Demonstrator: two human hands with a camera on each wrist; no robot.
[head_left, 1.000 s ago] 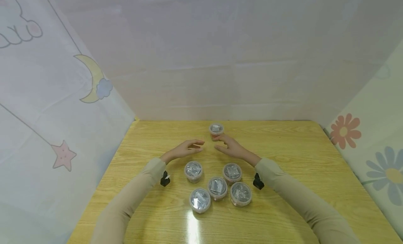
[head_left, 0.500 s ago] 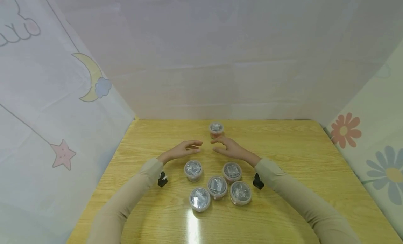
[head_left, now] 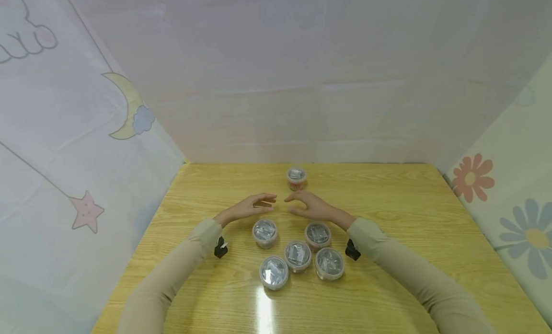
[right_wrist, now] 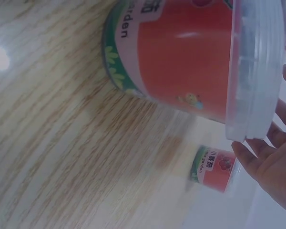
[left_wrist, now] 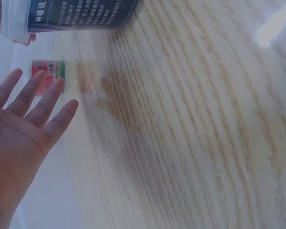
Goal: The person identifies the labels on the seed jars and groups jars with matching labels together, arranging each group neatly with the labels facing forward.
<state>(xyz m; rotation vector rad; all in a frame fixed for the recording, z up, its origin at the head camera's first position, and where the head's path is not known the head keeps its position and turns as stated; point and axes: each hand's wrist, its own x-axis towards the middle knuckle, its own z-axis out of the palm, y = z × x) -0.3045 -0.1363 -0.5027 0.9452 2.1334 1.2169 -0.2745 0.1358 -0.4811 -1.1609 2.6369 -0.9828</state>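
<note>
Both hands hover above the table's middle, fingertips facing each other with a gap between. My left hand [head_left: 247,208] holds nothing; its fingers are spread in the left wrist view. Just in front of it, nearer me, stands a lidded plastic tub [head_left: 265,232] with a packet under its clear lid. Fingers loosely bent, my right hand [head_left: 315,207] is also without a load. Beyond it stands a red-labelled tub [head_left: 296,178], apart from the fingers. Close to the right wrist is another tub [head_left: 318,235]; its red and green label [right_wrist: 181,57] fills much of the right wrist view.
Nearer me on the wooden table [head_left: 207,295] are three more tubs: a middle one [head_left: 297,255], a front left one [head_left: 273,272] and a front right one [head_left: 329,263]. A pale cloth wall [head_left: 302,109] closes off the table's back edge.
My right hand has drawn back from the far tub and slightly left, uncovering its label. My left hand has shifted slightly left. The tubs stay in place.
</note>
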